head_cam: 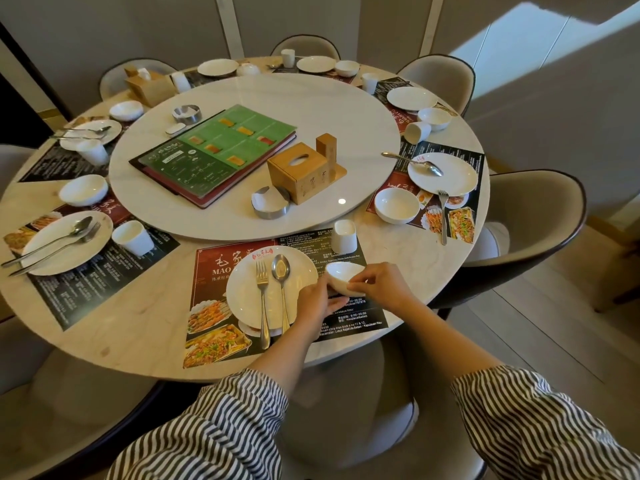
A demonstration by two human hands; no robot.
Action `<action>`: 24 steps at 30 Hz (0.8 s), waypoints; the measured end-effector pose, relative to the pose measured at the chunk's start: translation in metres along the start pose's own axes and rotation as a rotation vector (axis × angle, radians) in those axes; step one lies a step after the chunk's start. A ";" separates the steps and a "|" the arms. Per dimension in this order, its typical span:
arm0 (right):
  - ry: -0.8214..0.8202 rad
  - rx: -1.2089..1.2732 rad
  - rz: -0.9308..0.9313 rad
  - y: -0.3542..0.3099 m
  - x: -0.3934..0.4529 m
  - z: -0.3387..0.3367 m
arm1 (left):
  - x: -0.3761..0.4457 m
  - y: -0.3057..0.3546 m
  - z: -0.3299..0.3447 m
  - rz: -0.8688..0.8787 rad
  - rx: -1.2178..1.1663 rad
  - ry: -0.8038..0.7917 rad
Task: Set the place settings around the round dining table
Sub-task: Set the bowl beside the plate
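1. Two forearms in striped sleeves (221,420) reach forward from the near edge of the round table (114,327), converging over the nearest paper placemat (207,271).
2. A small white bowl (344,277) sits between both hands, tilted, above the right part of that placemat and just right of the white plate (249,292).
3. The left hand (317,299) is beside the plate's right rim, its fingers curled under and against the bowl's left side.
4. The right hand (379,284) comes in from the right, its fingers pinching the bowl's right rim and wall.
5. On the plate a fork (262,299) and a spoon (281,282) lie side by side, handles toward the table edge.
6. A white cup (343,236) stands just beyond the bowl, at the placemat's far right corner.
7. Farther in, the turntable (346,112) carries a wooden tissue box (301,174), a green menu (221,150) and two metal ashtrays (270,202).
8. Other settings with plates, bowls and cups ring the table, with chairs behind them.
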State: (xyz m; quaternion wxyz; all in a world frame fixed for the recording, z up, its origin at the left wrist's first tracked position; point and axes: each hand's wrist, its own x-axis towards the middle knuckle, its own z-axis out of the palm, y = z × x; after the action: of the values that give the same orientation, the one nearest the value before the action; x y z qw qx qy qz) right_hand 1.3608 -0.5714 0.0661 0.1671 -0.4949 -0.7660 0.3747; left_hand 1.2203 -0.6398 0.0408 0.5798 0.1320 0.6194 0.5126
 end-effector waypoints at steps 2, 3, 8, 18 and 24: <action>-0.020 -0.042 -0.050 0.003 -0.008 0.005 | -0.001 -0.001 0.001 -0.039 -0.005 0.049; -0.020 -0.060 -0.072 0.004 -0.012 0.007 | -0.002 -0.002 0.002 -0.051 0.024 0.071; -0.015 -0.109 -0.096 0.011 -0.024 0.011 | -0.001 -0.010 0.007 -0.077 0.091 0.147; 0.069 0.082 0.479 0.031 -0.018 0.015 | -0.009 -0.016 0.007 -0.075 0.178 0.143; 0.019 0.078 0.474 0.021 -0.018 0.015 | -0.013 -0.011 0.005 -0.031 0.198 0.136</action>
State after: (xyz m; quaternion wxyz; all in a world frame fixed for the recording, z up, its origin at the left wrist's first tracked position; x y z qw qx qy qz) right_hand 1.3728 -0.5882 0.0432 0.1005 -0.6576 -0.6116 0.4283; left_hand 1.2332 -0.6515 0.0405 0.5283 0.1439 0.7070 0.4476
